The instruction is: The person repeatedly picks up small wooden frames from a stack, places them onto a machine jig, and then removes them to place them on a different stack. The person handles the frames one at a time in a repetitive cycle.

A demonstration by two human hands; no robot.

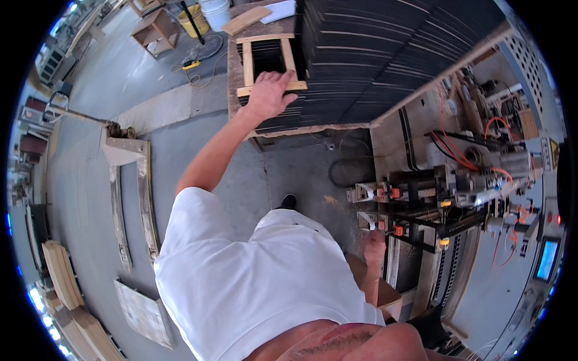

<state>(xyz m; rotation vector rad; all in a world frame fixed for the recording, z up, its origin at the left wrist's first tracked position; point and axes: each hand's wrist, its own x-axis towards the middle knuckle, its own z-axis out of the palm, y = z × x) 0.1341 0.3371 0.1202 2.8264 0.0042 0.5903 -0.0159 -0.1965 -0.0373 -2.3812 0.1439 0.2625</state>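
Note:
A frame of light wooden strips (248, 63) lies on top of dark stacked pieces at the far middle. My left hand (271, 96) reaches out to it, its fingers curled over the near strip by the right corner and the thumb bent toward me. Between the strips the opening looks black. Down at my right side hangs my right hand (374, 246), fingers curled in. It is close to the orange-tipped clamps of a machine (391, 230) and above a brown box (390, 299). Whether anything is in that hand is hidden.
A large stack of black slats (373, 60) rises at the far right. On its left end sit a loose board (245, 20) and a white sheet. A pallet jack (144, 192) stands on the left floor, with buckets (215, 13) farther back. Orange hoses (448, 150) run along the right.

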